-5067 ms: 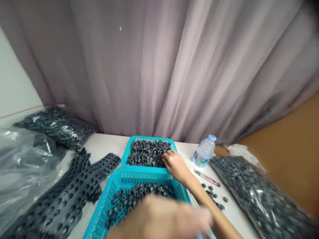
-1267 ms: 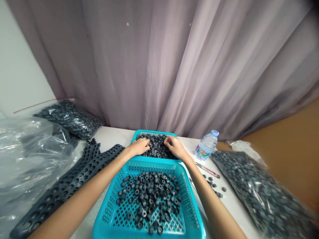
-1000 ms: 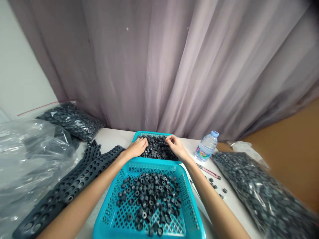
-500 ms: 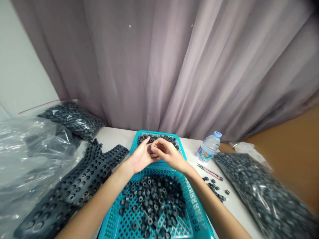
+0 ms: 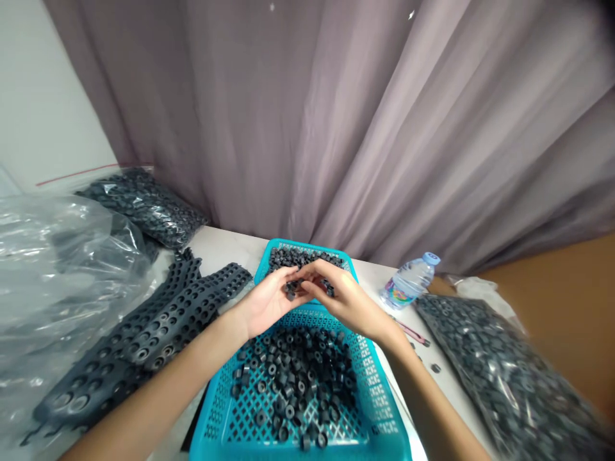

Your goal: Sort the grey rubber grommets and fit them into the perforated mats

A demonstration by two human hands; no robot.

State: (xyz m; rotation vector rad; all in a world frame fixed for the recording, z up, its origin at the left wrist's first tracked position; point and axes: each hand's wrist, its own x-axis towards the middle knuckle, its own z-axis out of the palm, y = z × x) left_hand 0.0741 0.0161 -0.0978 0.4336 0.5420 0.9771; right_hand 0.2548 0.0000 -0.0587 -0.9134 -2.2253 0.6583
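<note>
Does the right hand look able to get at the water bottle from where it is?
Probably yes: the water bottle stands on the table right of the far basket, and nothing seems to block the right hand, though it is close against the left hand.

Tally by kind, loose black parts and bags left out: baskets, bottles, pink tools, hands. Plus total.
Turquoise baskets: 2
Water bottle: 1
Pink tool, partly hidden: 1
Hands: 2, left hand and right hand
Total: 6
</note>
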